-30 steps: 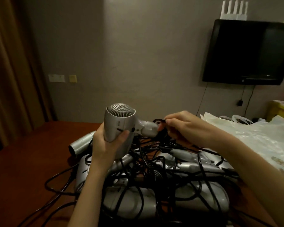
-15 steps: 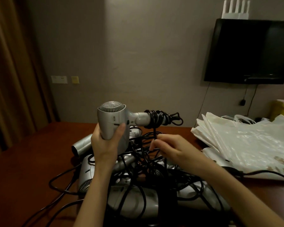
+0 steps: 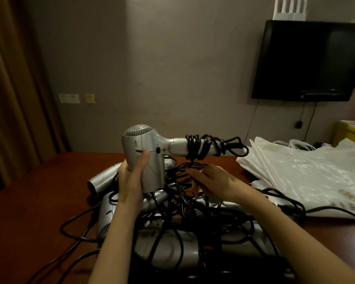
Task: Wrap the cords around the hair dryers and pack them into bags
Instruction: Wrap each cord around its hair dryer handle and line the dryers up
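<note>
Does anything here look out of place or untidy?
Yes. The cord on the held hair dryer is wound unevenly, with loose loops past the handle end, and a strand still runs down into the tangled pile.

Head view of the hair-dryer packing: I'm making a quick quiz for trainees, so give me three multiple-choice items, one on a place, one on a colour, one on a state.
1. Where do the plastic bags lie relative to the pile of hair dryers?
A. right of it
B. left of it
C. under it

2. What colour is the cord wound on the held hair dryer?
A. white
B. black
C. red

3. What grips the held dryer's body?
A. both hands
B. right hand
C. left hand

Answers: A, the bags lie at the table's right; B, the coils are black; C, left fingers curl round it.
</note>
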{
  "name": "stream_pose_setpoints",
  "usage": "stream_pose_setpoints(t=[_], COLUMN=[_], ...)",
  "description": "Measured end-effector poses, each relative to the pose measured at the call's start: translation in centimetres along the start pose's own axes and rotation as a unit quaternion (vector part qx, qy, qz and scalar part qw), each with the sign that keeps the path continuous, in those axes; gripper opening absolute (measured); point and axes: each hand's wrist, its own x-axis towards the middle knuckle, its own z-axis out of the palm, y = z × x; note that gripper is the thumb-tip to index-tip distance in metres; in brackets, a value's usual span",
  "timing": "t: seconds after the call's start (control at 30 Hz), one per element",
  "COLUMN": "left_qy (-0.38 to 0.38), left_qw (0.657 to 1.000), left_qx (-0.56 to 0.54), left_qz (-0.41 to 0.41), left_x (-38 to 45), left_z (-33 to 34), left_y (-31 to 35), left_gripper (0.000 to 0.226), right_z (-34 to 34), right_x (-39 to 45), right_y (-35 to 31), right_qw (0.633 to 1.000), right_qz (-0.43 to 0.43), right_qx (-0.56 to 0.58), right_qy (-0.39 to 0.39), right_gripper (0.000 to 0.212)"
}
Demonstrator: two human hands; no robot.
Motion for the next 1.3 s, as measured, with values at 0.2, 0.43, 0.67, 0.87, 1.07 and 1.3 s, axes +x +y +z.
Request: stream_pose_setpoints(t=[0.2,0.43,0.67,0.87,1.07,1.3], left_qy=[-0.07,-0.146,-0.158,-0.064,0.012,0.063], left_qw=[0.994,0.986,0.979,0.981,0.974,0.98], left_qx=[-0.022,0.049,0.124,0.147,0.191,0.167], left_qz=[-0.079,-0.06,0.014,0.106,0.119,0.09], left_x=[0.0,-0.4,-0.7,-0.4,-0.1,0.2], left_z=[-0.2,0.1,0.7,0.3,0.0,-0.1], left_y=[0.1,-0.1,-0.4,-0.4,-0.8,-0.9], left_gripper=[0.106,0.093,0.053,0.047,0.058,0.052], right_z=[-1.7,-6.1,-8.7,-4.7,0.1,3.4], right_x=[0.3,1.1,-1.6,-1.8,-0.4,-0.9], right_y=[1.0,-0.5,-4.3,-4.7,-1.7,0.1], right_qw=[0.996,0.99,0.944,0.966,0.968,0.944], right_qz=[0.02,0.052,0.014,-0.063,-0.135,-0.181], right_qx=[-0.021,-0.128,-0.327,-0.208,-0.065,-0.071], right_qy=[-0.09,-0.024,0.044,0.138,0.201,0.266], right_gripper=[0.053,0.016,0.043,0.03,0.026,0.041])
